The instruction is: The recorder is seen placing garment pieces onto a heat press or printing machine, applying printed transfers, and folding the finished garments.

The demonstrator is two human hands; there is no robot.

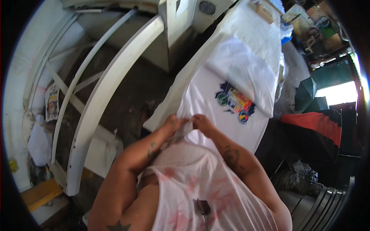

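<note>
A white T-shirt (pixel 204 92) lies spread on the long table, with a colourful print (pixel 237 102) in dark blue, red, yellow and green. Its far part (pixel 243 65) is folded over and smeared by motion. At the shirt's near left edge, my left hand (pixel 175 125) pinches the white cloth. Just beside it my right hand (pixel 203 125) is closed on the same cloth, thumb and fingers together. The two hands are a small gap apart, close in front of my stained white tank top (pixel 192 181). The cloth between the fingertips is partly hidden.
The white-covered table (pixel 246 23) runs away from me, with a cardboard box (pixel 262 13) at its far end. To the left stands a curved white metal frame (pixel 115 73). On the right are a red and black cover (pixel 312 125), a dark plastic bag (pixel 300 175) and stacked grey chairs (pixel 327 204).
</note>
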